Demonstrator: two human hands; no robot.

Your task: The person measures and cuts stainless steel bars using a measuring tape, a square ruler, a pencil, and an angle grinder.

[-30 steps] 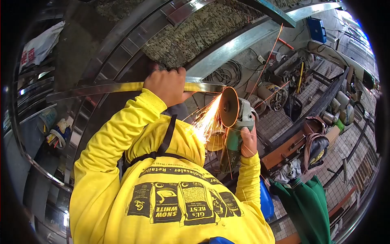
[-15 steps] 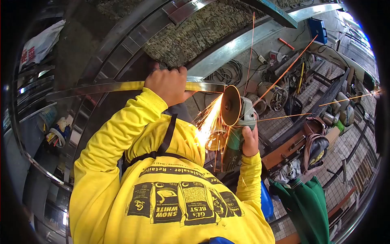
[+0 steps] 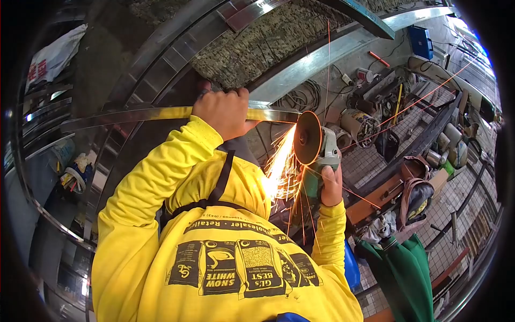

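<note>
My left hand (image 3: 222,114), in a yellow sleeve, is closed around a long shiny metal bar (image 3: 161,113) that runs across from the left. In my right hand (image 3: 332,185) is an angle grinder (image 3: 328,149) with a green body, held by its body and partly hidden by my fingers. Its round disc (image 3: 308,138) meets the right end of the bar. A bright stream of sparks (image 3: 281,166) sprays down from there towards my yellow shirt (image 3: 214,241), and a few thin streaks fly up and right.
A wide metal beam (image 3: 322,53) slants behind the bar. Coiled cable (image 3: 306,96), a can of small parts (image 3: 359,127) and a blue case (image 3: 420,42) lie to the right. Green cloth (image 3: 399,268) hangs at lower right. Metal frames (image 3: 177,48) stand at upper left.
The grinder and its disc have shifted very slightly right and turned a little. The spark streaks lie differently. My left hand keeps its grip on the bar, nearly unmoved.
</note>
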